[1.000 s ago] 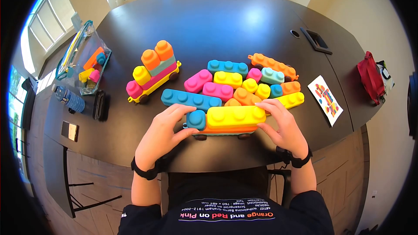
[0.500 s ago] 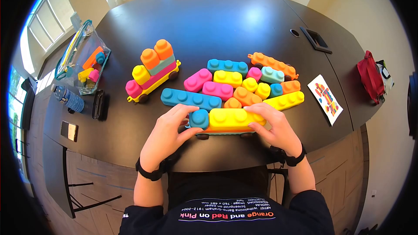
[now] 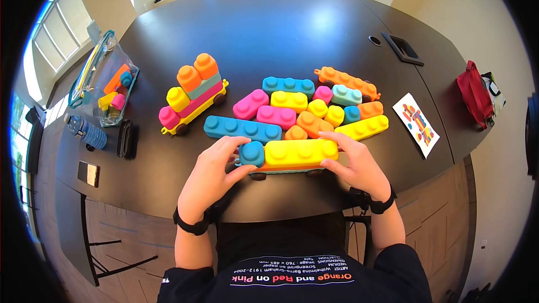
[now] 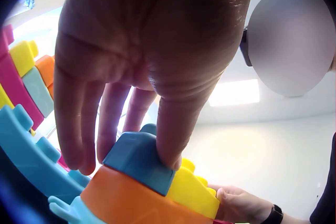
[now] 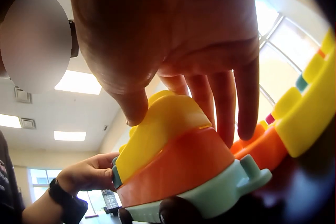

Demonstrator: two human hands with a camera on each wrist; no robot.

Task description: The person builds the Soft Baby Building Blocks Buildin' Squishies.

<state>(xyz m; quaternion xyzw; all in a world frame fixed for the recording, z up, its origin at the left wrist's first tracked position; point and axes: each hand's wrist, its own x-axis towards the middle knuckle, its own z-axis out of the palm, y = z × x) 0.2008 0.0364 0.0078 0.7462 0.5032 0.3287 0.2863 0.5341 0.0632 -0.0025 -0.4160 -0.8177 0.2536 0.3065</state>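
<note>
My left hand (image 3: 209, 177) pinches the small blue block (image 3: 252, 154) at the left end of a wheeled stack. A long yellow block (image 3: 300, 154) sits beside it, and my right hand (image 3: 359, 165) grips that block's right end between thumb and fingers. Beneath both lies an orange block (image 4: 131, 201), on a pale teal wheeled base (image 5: 212, 195). In the left wrist view the thumb presses the blue block's near side. A long blue block (image 3: 242, 128) lies just behind the stack.
Loose blocks, among them a pink one (image 3: 276, 116), and an orange wheeled base (image 3: 349, 83) lie behind the stack. A wheeled block stack (image 3: 196, 99), clear bag (image 3: 124, 98), bottle (image 3: 87, 132) and phone (image 3: 88, 173) are left; a printed card (image 3: 416, 125) and red bag (image 3: 475, 95) right.
The right hand shifted left along the yellow block, then slightly back right. Both hands stay on the stack. The head view has turned slightly, moving the table scene a little left.
</note>
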